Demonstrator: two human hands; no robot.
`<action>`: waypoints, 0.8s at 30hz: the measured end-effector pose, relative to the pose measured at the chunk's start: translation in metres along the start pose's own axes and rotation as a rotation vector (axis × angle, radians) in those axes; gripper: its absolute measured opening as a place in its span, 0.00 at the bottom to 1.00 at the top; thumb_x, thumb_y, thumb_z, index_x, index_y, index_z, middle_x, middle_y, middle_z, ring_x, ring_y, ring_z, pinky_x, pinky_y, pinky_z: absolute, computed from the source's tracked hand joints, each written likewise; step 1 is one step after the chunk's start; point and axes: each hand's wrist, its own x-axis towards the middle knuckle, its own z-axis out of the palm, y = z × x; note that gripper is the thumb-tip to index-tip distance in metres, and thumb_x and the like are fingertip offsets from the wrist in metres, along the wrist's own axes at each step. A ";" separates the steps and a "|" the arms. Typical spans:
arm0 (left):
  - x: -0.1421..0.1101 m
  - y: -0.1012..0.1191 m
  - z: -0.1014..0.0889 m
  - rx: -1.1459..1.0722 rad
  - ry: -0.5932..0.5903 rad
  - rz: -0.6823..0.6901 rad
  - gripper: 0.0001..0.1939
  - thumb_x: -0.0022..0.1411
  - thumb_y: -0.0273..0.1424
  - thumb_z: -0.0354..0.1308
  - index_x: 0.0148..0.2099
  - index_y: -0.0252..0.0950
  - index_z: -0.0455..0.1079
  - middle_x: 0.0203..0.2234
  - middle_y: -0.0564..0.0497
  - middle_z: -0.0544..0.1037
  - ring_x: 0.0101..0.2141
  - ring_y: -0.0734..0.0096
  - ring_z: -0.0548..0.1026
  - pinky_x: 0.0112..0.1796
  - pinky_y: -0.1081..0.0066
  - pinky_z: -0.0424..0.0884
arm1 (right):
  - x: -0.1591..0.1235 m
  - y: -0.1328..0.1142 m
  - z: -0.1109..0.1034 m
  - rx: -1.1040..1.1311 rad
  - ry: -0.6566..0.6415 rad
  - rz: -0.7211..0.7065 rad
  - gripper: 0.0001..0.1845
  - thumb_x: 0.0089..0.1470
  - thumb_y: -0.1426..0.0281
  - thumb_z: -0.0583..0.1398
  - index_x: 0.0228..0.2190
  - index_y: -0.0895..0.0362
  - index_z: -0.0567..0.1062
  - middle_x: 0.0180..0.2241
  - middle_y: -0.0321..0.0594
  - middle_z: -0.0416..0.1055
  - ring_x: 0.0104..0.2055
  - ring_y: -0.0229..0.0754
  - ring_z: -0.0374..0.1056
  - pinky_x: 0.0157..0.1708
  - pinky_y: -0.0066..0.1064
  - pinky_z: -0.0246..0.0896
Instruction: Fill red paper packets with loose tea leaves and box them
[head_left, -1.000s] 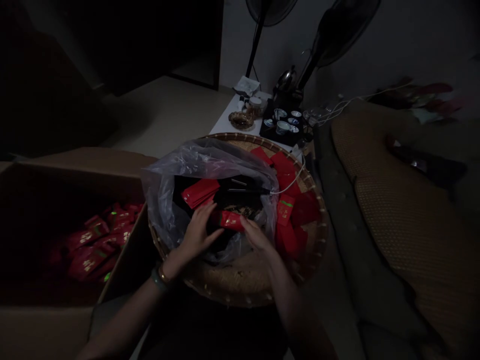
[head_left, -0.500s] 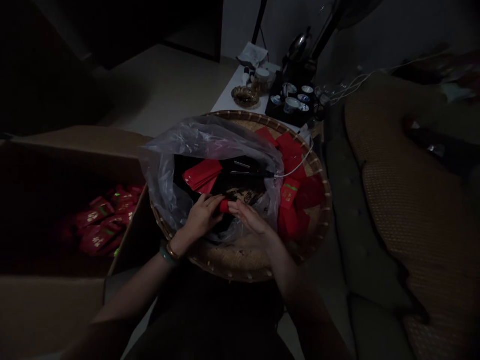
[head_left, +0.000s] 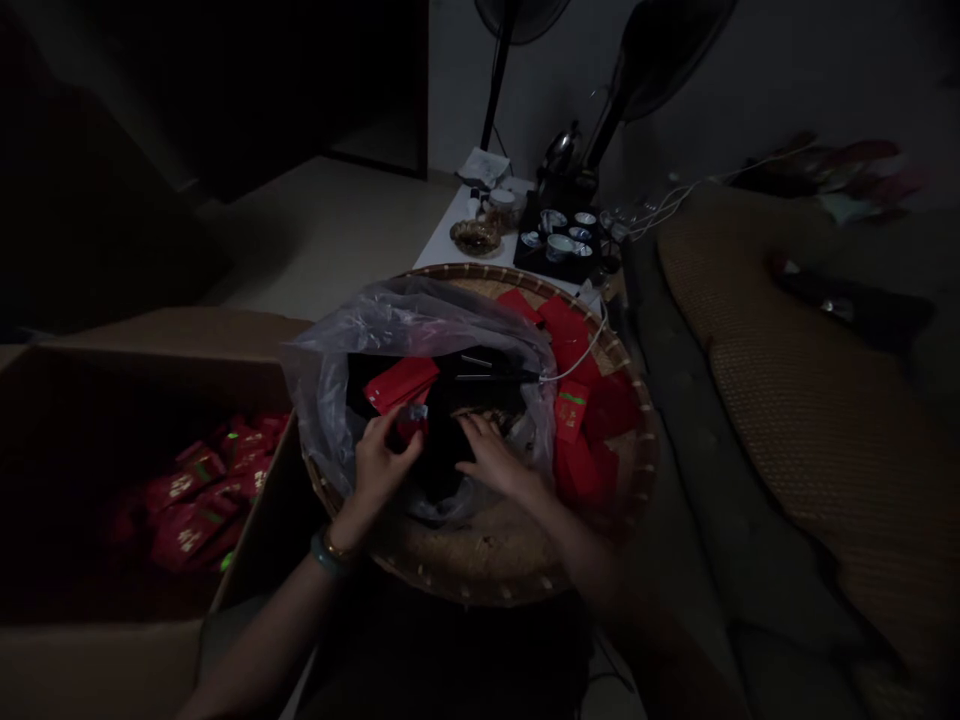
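My left hand (head_left: 379,462) pinches a small red packet (head_left: 412,424) upright, its mouth facing up, just inside a clear plastic bag (head_left: 352,345). My right hand (head_left: 489,458) reaches into the dark loose contents (head_left: 487,412) of that bag with its fingers curled; what they hold is hidden in the gloom. The bag sits in a round woven basket tray (head_left: 480,560). A stack of red packets (head_left: 401,380) lies inside the bag, beyond my left hand. More red packets (head_left: 581,400) lie on the tray to the right.
A cardboard box (head_left: 112,345) at the left holds several filled red packets (head_left: 202,490). Beyond the tray stands a low white table with a tea set (head_left: 559,240) and a kettle. Two fan stands rise behind. A woven-mat seat (head_left: 810,380) fills the right side.
Both hands held one red packet between them; now my left hand alone holds it upright, and my right hand has moved off into the bag's dark contents.
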 end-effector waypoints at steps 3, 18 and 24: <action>0.003 -0.005 0.000 -0.080 0.069 -0.170 0.22 0.51 0.38 0.58 0.48 0.32 0.70 0.35 0.46 0.76 0.34 0.66 0.73 0.36 0.68 0.69 | 0.009 -0.013 0.011 -0.127 -0.089 -0.037 0.39 0.41 0.71 0.66 0.55 0.59 0.61 0.52 0.52 0.59 0.56 0.53 0.55 0.54 0.44 0.53; 0.008 -0.020 0.008 -0.211 -0.231 -0.251 0.18 0.53 0.40 0.55 0.41 0.33 0.72 0.35 0.48 0.79 0.40 0.62 0.75 0.39 0.68 0.70 | 0.045 -0.025 0.030 -0.279 -0.066 -0.313 0.27 0.47 0.65 0.61 0.49 0.57 0.67 0.55 0.50 0.55 0.55 0.55 0.49 0.51 0.46 0.54; 0.010 -0.024 0.007 -0.176 -0.072 -0.158 0.18 0.55 0.38 0.54 0.46 0.34 0.70 0.54 0.40 0.68 0.57 0.56 0.62 0.56 0.56 0.57 | 0.028 -0.027 0.018 -0.379 -0.050 -0.335 0.25 0.45 0.63 0.64 0.44 0.61 0.71 0.50 0.52 0.60 0.52 0.54 0.52 0.48 0.45 0.57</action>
